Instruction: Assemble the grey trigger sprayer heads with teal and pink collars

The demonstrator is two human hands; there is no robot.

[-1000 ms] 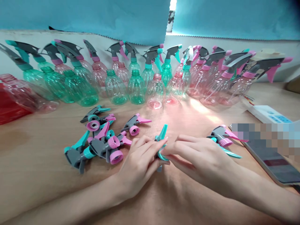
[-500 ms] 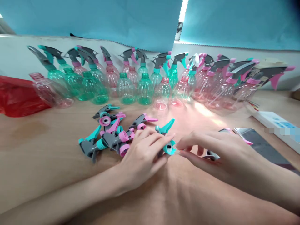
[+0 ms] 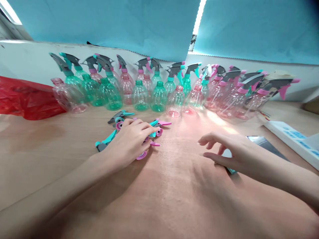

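Note:
My left hand (image 3: 133,137) is over the pile of loose trigger spray heads, its fingers curled around a grey and teal spray head (image 3: 153,134), mostly hidden by the hand. Beside its fingertips lies a spray head with a pink collar (image 3: 159,132) and pink trigger. Further spray heads, such as a grey and teal one (image 3: 119,117), poke out around the hand. My right hand (image 3: 224,149) hovers over the table on the right, fingers bent and apart. Under its palm shows a pale and teal piece (image 3: 231,170), mostly covered, whose kind I cannot make out.
Several green bottles (image 3: 141,98) and pink bottles (image 3: 174,101) stand in rows at the back, many with spray heads fitted. A red plastic bag (image 3: 30,99) lies at left. A phone (image 3: 265,146) and a white power strip (image 3: 294,139) lie at right.
My left hand has moved left, away from my right hand, back over the pile with the teal spray head. My hands are now wide apart. The camera view has shifted slightly.

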